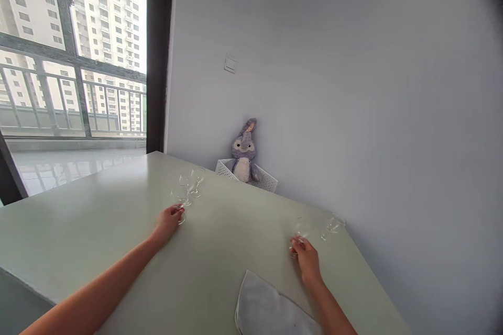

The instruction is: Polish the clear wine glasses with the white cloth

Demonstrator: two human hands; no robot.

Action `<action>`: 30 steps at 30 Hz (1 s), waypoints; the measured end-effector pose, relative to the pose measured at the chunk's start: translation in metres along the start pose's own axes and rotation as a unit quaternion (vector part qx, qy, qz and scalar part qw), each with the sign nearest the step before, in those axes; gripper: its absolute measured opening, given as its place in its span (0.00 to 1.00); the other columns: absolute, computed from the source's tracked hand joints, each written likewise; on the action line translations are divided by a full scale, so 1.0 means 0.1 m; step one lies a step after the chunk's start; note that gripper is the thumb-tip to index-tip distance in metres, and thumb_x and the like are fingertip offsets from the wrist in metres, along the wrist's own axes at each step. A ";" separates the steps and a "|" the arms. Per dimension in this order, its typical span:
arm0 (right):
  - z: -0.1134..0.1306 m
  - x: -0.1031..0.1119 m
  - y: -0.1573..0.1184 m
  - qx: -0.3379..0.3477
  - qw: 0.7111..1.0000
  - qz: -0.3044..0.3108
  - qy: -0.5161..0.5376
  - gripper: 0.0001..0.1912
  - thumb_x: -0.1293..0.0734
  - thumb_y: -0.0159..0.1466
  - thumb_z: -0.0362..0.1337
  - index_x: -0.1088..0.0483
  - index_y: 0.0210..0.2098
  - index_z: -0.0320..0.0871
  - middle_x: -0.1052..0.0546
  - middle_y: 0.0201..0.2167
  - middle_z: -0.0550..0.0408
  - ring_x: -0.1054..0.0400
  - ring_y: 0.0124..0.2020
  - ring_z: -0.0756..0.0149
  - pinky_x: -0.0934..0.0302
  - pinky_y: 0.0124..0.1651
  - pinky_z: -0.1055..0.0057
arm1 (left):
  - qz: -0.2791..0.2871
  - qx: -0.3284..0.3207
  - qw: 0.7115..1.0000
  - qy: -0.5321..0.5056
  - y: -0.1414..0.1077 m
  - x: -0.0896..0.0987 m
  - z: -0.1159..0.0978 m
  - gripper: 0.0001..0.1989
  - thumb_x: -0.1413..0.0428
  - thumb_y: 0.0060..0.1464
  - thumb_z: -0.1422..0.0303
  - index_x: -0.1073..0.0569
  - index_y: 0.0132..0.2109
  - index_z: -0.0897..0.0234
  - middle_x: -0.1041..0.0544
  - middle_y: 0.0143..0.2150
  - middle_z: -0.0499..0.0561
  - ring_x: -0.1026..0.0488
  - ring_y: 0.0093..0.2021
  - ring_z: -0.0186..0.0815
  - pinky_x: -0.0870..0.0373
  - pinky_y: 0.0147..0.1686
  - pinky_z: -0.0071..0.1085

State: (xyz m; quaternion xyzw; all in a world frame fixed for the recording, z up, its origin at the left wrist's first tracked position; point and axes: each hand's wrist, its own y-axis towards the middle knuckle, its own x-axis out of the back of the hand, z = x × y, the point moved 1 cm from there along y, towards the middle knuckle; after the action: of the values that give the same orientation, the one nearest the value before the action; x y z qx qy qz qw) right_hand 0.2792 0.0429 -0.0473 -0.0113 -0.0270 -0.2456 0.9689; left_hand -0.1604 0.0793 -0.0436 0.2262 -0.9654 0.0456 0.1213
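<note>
While the left hand (170,220) grips a clear stemmed glass (179,197) to the left of the purple, white-bellied plush rabbit (243,153) in a white perforated basket (268,183), some other clear glasses (195,182) stand closer to the rabbit on the pale green tabletop (231,230). Nearer the viewer than the rabbit and slightly right of it lies a flat grey cloth (271,308), while farther right the right hand (305,259) is closed around a second clear glass with a stem (301,227), and a lone clear glass (335,223) is farthest right of the rabbit
</note>
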 end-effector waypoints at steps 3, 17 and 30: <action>0.06 -0.35 -0.13 0.010 0.998 0.059 0.002 0.23 0.31 0.43 0.44 0.30 0.36 0.38 0.26 0.25 0.55 0.35 0.21 0.70 0.42 0.25 0.74 | -0.012 0.004 1.000 0.002 0.04 0.03 0.01 0.18 0.45 0.40 0.60 0.26 0.38 0.65 0.29 0.22 0.48 0.36 0.20 0.31 0.45 0.19 0.24; 0.09 -1.81 -0.34 0.064 0.975 0.209 -0.049 0.13 0.34 0.49 0.41 0.30 0.31 0.40 0.27 0.28 0.53 0.35 0.20 0.70 0.42 0.23 0.73 | -0.041 0.003 0.997 -0.060 0.09 0.05 0.04 0.18 0.48 0.41 0.68 0.33 0.44 0.64 0.26 0.38 0.53 0.28 0.27 0.31 0.34 0.26 0.26; 0.23 -3.01 -0.28 0.056 0.968 0.241 -0.048 0.13 0.36 0.49 0.32 0.32 0.36 0.43 0.28 0.38 0.55 0.32 0.27 0.72 0.41 0.27 0.76 | -0.098 -0.047 0.993 -0.034 0.04 0.07 0.11 0.18 0.49 0.43 0.68 0.41 0.45 0.60 0.32 0.44 0.51 0.31 0.27 0.29 0.34 0.28 0.29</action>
State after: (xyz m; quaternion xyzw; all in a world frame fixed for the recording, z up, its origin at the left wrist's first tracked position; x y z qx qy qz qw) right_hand 0.0012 0.1623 -0.0420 0.0247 -0.0838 -0.0020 0.9962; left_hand -0.1705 0.0784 -0.0524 0.3154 -0.9431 -0.0194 0.1030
